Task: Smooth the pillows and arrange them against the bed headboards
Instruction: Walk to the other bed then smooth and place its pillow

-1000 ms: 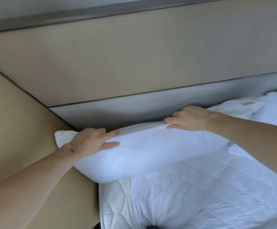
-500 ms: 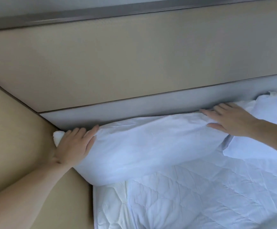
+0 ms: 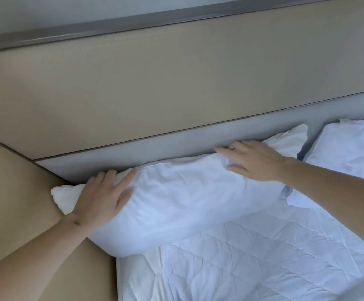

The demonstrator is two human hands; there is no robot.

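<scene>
Already the left pillow [image 3: 176,198] was laid against the headboard [image 3: 176,144] and pressed by the flat, spread left hand [image 3: 102,198] and right hand [image 3: 255,161]; the rumpled right pillow [image 3: 348,146] was left unsmoothed.

Both bare arms reach forward; left hand [image 3: 102,198] lies flat, fingers [image 3: 127,178] spread; right hand [image 3: 256,161] likewise.

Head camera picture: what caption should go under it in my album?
Two flat hands, left hand and right hand, press a white pillow against the grey headboard.
</scene>
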